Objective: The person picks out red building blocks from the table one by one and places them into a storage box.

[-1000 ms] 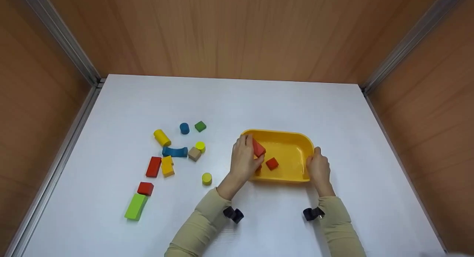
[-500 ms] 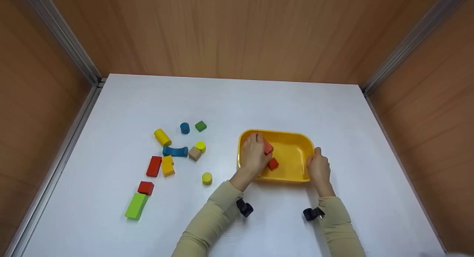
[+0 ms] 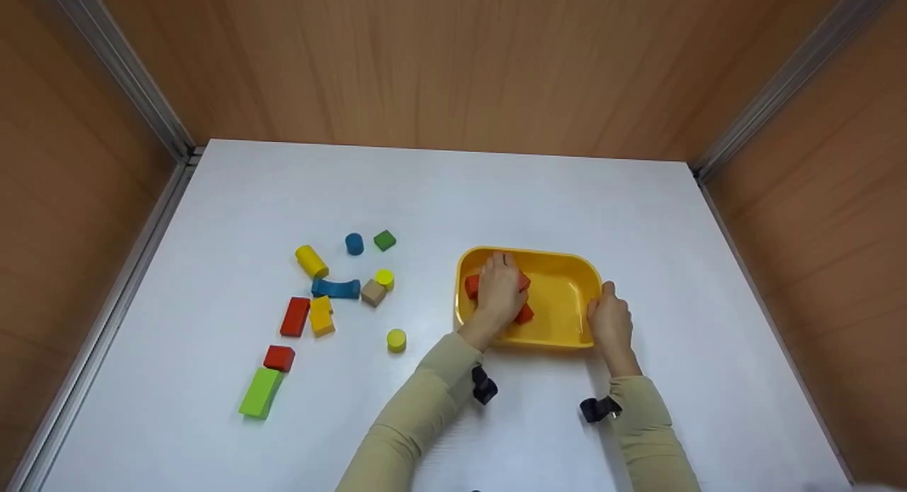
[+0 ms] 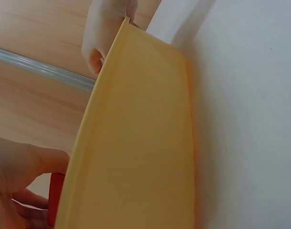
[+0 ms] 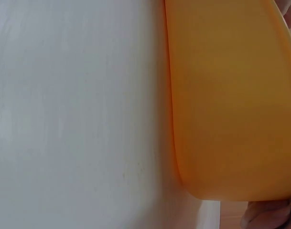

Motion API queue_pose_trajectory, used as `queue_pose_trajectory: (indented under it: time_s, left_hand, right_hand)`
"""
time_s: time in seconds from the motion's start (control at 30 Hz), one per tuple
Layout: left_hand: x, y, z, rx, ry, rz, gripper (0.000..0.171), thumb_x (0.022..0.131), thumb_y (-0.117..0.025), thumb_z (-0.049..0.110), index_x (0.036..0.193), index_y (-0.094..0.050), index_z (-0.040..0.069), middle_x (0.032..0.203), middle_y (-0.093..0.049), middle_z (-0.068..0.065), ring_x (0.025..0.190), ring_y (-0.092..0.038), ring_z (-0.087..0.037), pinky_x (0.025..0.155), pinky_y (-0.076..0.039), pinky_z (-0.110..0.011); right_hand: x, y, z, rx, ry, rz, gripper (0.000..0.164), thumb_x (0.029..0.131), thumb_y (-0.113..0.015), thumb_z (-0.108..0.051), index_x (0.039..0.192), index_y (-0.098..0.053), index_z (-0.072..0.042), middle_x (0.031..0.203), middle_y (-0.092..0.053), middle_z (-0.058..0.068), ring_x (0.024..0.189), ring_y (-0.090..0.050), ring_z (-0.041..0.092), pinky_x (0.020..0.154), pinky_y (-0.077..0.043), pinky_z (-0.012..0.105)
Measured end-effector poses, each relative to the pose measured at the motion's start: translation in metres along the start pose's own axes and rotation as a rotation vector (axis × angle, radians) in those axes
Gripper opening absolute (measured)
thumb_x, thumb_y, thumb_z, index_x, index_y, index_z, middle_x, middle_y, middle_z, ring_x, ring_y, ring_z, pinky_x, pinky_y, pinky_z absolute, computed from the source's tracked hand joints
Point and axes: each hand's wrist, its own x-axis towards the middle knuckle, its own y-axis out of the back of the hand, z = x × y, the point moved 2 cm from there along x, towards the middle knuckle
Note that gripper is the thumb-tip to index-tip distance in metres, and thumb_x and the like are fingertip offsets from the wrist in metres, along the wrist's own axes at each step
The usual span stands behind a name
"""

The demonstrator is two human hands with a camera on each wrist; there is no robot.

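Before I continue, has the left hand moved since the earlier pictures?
Yes. Against the tray, which has stayed put, the left hand has shifted right, farther in from the tray's left rim.

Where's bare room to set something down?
Behind the yellow tray, up to the back panel; and right of the right hand, to the side panel. Crowded: around the blue arch block, and the tray's left half, where the left hand partly covers red blocks.
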Motion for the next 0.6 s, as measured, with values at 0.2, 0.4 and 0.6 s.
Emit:
queue_pose_trajectory:
  time_s: [0.2, 0.4, 0.6]
  left_hand:
    - [0.003, -0.008, 0.002, 0.055, 0.007, -0.006, 0.055, 0.071, -0.071, 0.031, 0.108, -0.049, -0.004, 0.097, -0.048, -0.012, 0.087, -0.048, -0.023, 0.076, -0.041, -0.031]
    - [0.005, -0.018, 0.002, 0.078, 0.029, -0.024, 0.053, 0.071, -0.071, 0.031, 0.106, -0.05, -0.004, 0.097, -0.048, -0.011, 0.086, -0.048, -0.023, 0.079, -0.04, -0.031]
    - [0.006, -0.025, 0.003, 0.132, 0.041, -0.034, 0.045, 0.074, -0.068, 0.03, 0.102, -0.052, -0.002, 0.092, -0.047, -0.01, 0.084, -0.048, -0.022, 0.076, -0.04, -0.029]
  right_hand:
    - [0.0, 0.001, 0.0, -0.006, -0.008, -0.003, 0.018, 0.087, -0.043, -0.006, 0.101, -0.042, 0.005, 0.067, -0.053, 0.019, 0.052, -0.049, 0.026, 0.042, -0.04, 0.037]
    - [0.0, 0.002, -0.001, 0.002, -0.016, -0.017, 0.019, 0.087, -0.042, -0.006, 0.102, -0.042, 0.005, 0.067, -0.053, 0.018, 0.051, -0.049, 0.025, 0.042, -0.04, 0.035]
    - [0.0, 0.001, -0.001, 0.006, -0.002, -0.007, 0.018, 0.087, -0.043, -0.006, 0.101, -0.042, 0.005, 0.065, -0.052, 0.016, 0.049, -0.047, 0.022, 0.04, -0.038, 0.031]
